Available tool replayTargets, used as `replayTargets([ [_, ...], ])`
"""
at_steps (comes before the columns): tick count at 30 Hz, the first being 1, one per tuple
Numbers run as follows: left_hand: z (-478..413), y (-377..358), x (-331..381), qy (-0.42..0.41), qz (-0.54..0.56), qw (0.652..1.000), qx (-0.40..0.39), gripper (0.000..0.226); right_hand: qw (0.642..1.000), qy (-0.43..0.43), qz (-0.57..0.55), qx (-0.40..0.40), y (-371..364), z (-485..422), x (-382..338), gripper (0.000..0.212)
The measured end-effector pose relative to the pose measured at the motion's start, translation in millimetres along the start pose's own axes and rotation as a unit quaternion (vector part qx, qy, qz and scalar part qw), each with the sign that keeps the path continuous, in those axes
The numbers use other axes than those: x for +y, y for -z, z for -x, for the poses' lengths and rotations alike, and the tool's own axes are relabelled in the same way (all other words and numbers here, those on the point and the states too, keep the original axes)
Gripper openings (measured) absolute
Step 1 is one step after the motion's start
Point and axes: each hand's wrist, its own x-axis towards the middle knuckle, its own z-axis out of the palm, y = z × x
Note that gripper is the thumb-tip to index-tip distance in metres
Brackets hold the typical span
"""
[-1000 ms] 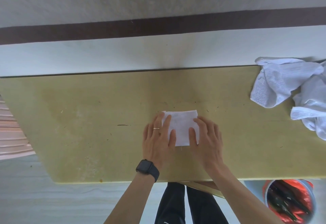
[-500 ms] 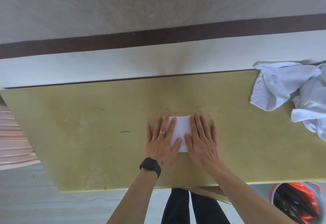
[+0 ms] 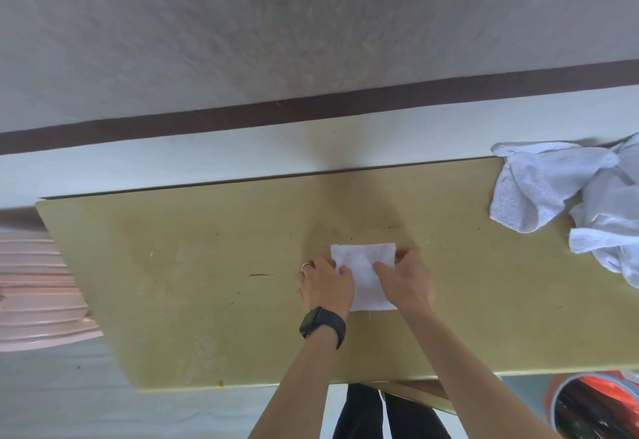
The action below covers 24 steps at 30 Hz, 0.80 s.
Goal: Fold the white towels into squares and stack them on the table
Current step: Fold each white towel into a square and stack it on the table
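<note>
**Folded towel (image 3: 363,278) held at both sides**

The left hand (image 3: 326,283) and right hand (image 3: 405,279) are closed on the folded towel, fingers seemingly tucked under its edges. It is laid mid-frame on the yellow table (image 3: 179,304); crumpled towels (image 3: 549,189) are heaped at upper right.

left hand (image 3: 326,283), right hand (image 3: 406,279), now apparently pinching towel (image 3: 363,260)

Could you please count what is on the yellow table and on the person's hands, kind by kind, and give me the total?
folded white towel, gripped at its edges by both hands: 1
heap of crumpled white towels (how many are in it is unclear): 1
hands, the left hand and the right hand: 2
black wristwatch: 1
ring: 1
Total: 6
</note>
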Motion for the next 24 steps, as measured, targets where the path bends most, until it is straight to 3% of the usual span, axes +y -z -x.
replayTargets([
  [2,-2,3,3,-0.006,0.026,0.999,-0.020,0.032,0.999,-0.006,-0.026,-0.036,5,-2,-1,0.028],
  [5,4,13,3,-0.009,0.148,0.988,-0.050,0.021,0.995,0.018,-0.077,-0.063,15,0,3,0.016],
  [8,15,30,2,-0.013,0.257,0.964,-0.073,0.029,0.987,0.041,-0.136,-0.076,29,9,7,0.014],
  [11,29,55,3,-0.077,0.284,0.952,-0.088,0.027,0.978,0.087,-0.172,-0.076,51,26,2,0.014],
  [13,41,75,4,-0.129,0.274,0.950,-0.069,0.012,0.972,0.130,-0.183,-0.066,71,42,-6,0.014],
  [17,76,125,13,-0.213,0.297,0.931,-0.015,0.006,0.955,0.230,-0.183,-0.046,114,84,-33,0.006],
  [24,155,205,17,-0.278,0.310,0.901,0.120,0.021,0.909,0.382,-0.164,-0.001,167,172,-85,0.011],
])
